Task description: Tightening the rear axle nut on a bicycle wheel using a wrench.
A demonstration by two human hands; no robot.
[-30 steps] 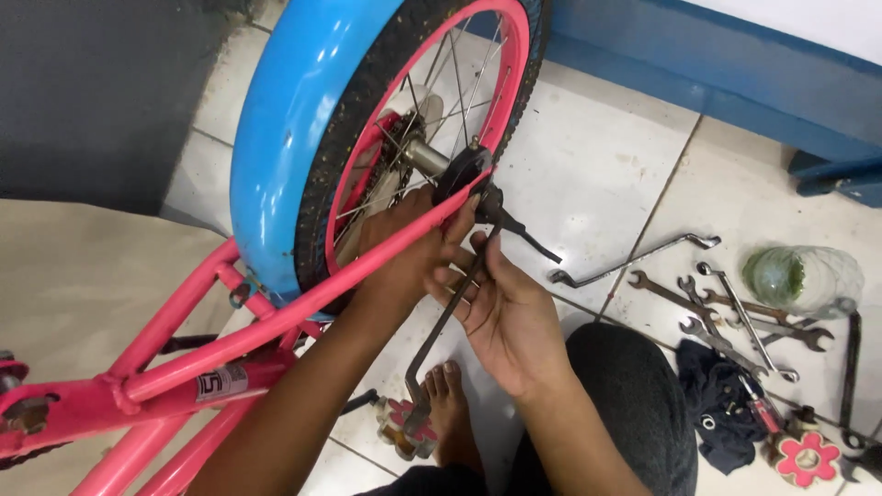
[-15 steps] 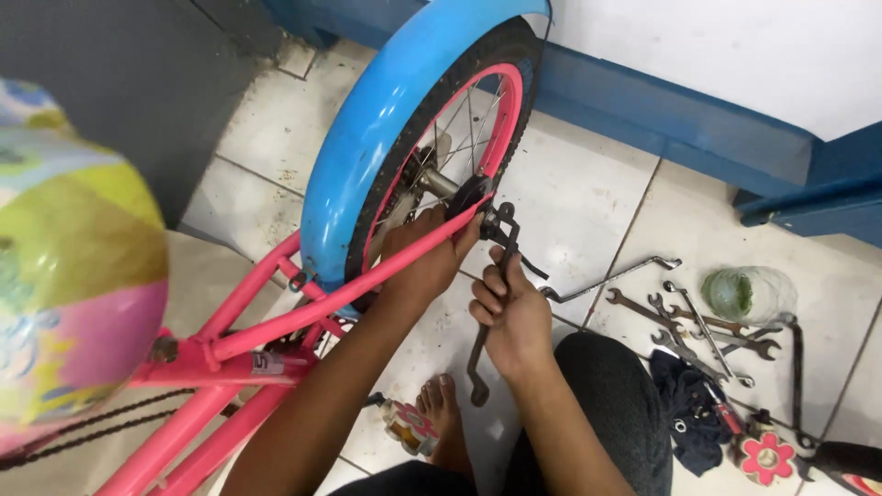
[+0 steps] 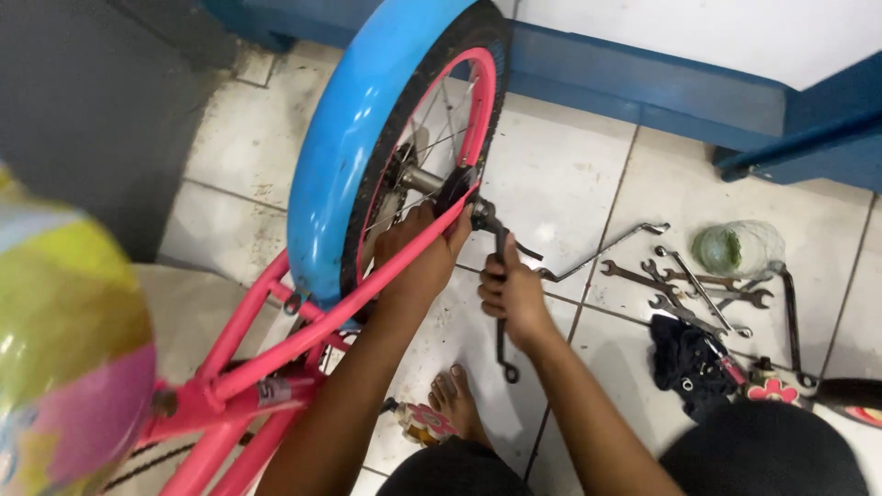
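Fingers of your right hand [image 3: 514,292] are wrapping a wrench [image 3: 502,303] at the axle; your left hand [image 3: 418,253] is gripping the pink frame [image 3: 276,354].

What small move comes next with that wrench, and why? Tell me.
Probably swing the wrench about the axle nut: the right hand grips its shaft with the head at the nut, while the left hand braces the pink frame.

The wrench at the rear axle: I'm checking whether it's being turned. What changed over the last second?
The wrench swung from slanting to hanging straight down, in the right hand. The left hand stayed on the pink frame; spare wrenches lie unmoved.
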